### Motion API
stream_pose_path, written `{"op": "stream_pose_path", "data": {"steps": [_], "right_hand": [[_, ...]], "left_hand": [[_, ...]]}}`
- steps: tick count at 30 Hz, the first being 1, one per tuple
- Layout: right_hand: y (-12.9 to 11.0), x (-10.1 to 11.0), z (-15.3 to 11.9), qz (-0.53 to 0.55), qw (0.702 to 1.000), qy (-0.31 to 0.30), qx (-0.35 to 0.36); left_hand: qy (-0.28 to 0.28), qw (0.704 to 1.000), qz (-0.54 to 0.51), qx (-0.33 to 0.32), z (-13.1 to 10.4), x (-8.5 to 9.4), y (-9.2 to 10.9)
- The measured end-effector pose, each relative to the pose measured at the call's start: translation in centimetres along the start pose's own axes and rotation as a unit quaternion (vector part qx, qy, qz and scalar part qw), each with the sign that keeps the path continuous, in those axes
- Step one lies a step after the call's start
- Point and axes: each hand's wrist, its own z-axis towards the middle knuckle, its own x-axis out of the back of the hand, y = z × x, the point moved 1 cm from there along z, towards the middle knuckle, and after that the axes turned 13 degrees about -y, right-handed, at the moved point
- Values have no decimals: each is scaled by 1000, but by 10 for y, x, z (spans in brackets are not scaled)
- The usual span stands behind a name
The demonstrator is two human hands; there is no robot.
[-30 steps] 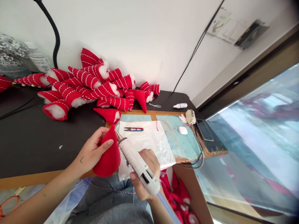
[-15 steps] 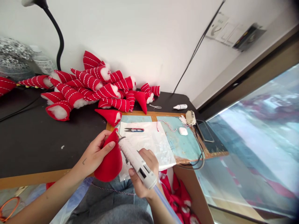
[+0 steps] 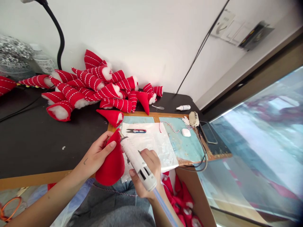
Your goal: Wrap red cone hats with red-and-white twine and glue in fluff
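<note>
From where I stand, the person's left hand (image 3: pixel 100 151) is closed around a red felt cone (image 3: pixel 112 168), thumb laid over its front and the other fingers mostly hidden behind. The cone's narrow end points away, just beyond the left fingertips, and its broad, rounded end hangs toward the lap. The right hand (image 3: pixel 150 170) is curled firmly round a white glue gun (image 3: pixel 134 154), a clear stick (image 3: pixel 164 205) running out of its back, past the right wrist. Its nozzle meets or nearly meets the cone's right edge near the tip; I can't tell whether they touch.

Just ahead of the right hand lies a white plastic sheet (image 3: pixel 153 138) with snips (image 3: pixel 136 130) on it. A striped cord (image 3: pixel 171 126) curls farther ahead and to the right. Beyond the left hand rests another plain red cone (image 3: pixel 109 116), stuffing showing, and behind that a heap of cord-wrapped cones (image 3: pixel 87 78).
</note>
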Motion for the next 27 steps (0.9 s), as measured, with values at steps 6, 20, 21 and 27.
{"op": "stream_pose_path", "data": {"steps": [6, 20, 21, 27], "right_hand": [[4, -2, -3, -11, 1000, -12, 2], [96, 36, 4, -248, 943, -188, -115], [108, 39, 4, -263, 929, -223, -134], [154, 48, -5, -254, 899, -315, -167]], "left_hand": [[0, 1000, -14, 15, -1, -2, 2], [-2, 987, -150, 49, -14, 2, 5], [21, 987, -150, 46, -17, 6, 4], [83, 992, -71, -69, -44, 23, -14]]}}
